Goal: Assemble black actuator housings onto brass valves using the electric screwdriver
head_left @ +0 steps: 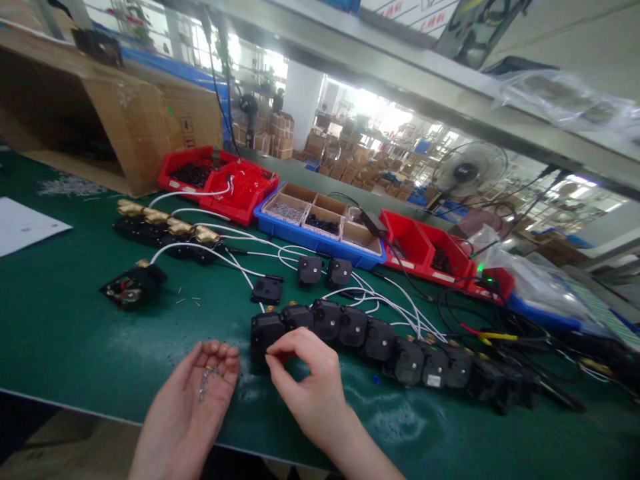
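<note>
At lower centre of the frame, over a green tabletop [100, 353]: two bare hands, set apart from each other. Left hand [186, 407], palm up and cupped, fingers loosely curled, with a small cluster of silver screws [204, 383] lying in the palm. Right hand [315, 380], thumb and forefinger pinched together at the front of the end box [261, 330]; whether a screw sits between the tips cannot be told. The end box, black and upright, stands at centre as the leftmost of a row of black boxes [353, 327], which runs toward the lower right. Just above the row: two small black boxes [310, 271] side by side and, to their left, a flat black cover [267, 291]. Left of centre: a black unit [131, 290] with its inside showing, loose pins [181, 301] near it, and a line of brass-topped units [179, 229] above. White cables [175, 245] cross the middle. Along the back: red bins [250, 193], a blue tray [320, 247] with sorted small parts, and more red bins [407, 247] to the right. Upper left: one cardboard box [145, 127]. Left edge: one white sheet [27, 227]. Right: yellow-handled pliers [497, 337]. Upper right, beyond the bench: one fan [470, 170].
</note>
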Demonstrator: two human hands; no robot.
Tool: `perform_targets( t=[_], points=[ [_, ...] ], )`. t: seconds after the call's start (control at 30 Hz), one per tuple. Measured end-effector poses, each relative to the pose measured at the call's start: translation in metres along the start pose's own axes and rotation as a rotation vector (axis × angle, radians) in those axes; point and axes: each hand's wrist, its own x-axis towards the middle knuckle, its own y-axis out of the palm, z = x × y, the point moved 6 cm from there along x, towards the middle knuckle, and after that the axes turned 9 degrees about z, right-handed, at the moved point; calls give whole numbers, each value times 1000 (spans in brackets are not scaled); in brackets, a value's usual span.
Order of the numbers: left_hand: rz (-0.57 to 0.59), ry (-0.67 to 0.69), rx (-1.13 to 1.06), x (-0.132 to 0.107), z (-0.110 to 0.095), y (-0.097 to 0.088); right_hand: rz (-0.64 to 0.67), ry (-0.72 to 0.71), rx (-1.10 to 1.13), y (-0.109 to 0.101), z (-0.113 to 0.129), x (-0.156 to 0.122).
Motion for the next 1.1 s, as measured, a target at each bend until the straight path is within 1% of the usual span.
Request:
perform_targets(
  t=[0.13,0.2,0.33,0.47,0.67,0.83,1.1],
  points=[
    [2,-20,29,5,4,-3,-35,-157,-146,8,3,1],
    [2,-30,42,7,5,-3,-33,-210,-221,12,4,2],
    [23,-40,43,11,7,-4,-24,-265,-301,16,5,4],
    [30,-34,53,14,7,-5,-26,-318,-334,17,7,3],
    [60,-43,59,14,8,-3,-30,-340,-361,18,9,3],
    [36,-30,65,13,6,-8,-38,-362,-378,19,11,4],
    [67,-37,57,17,9,-9,-41,-379,-451,23,7,1]
  ],
)
